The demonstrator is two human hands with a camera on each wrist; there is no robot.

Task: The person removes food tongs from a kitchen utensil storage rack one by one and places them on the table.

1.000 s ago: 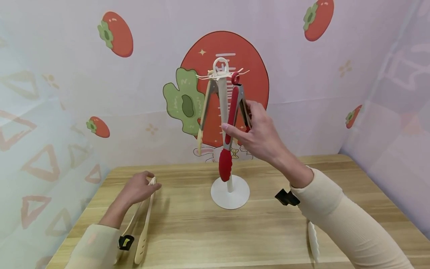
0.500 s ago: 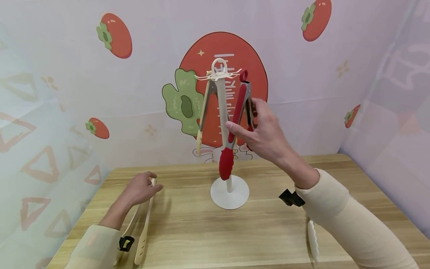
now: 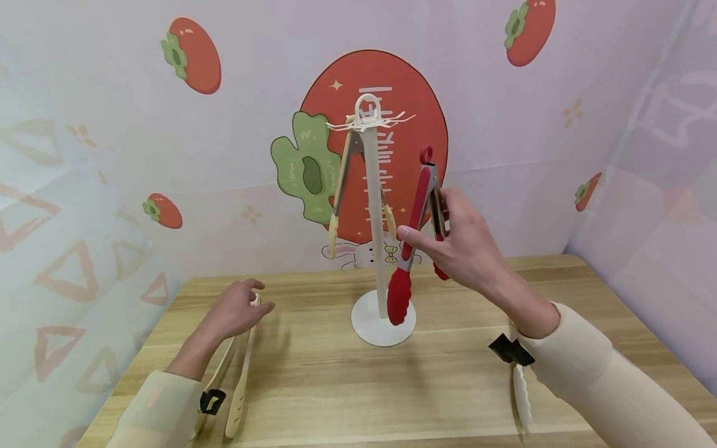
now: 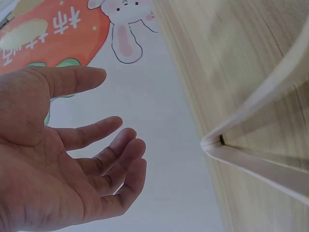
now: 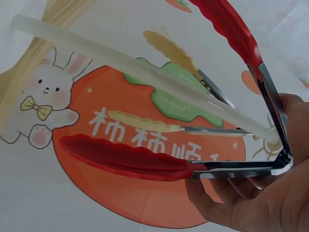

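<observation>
My right hand grips a pair of red-tipped metal tongs from the side, thumb on one arm and fingers at the other. They hang in the air right of a white hook stand, apart from its hooks, red tips spread and pointing down. Cream-tipped tongs hang on the stand's left side. My left hand hovers over pale wooden-looking tongs lying on the table; in the left wrist view its fingers are loosely bent and hold nothing, apart from the tongs' joined end.
The stand's round white base rests on the wooden table. At the right a white scalloped utensil lies partly under my right sleeve. A printed cloth with persimmons and a rabbit hangs behind the table.
The red tongs have come off the stand's hook and moved right and down in my right hand. My left hand has stayed almost still.
</observation>
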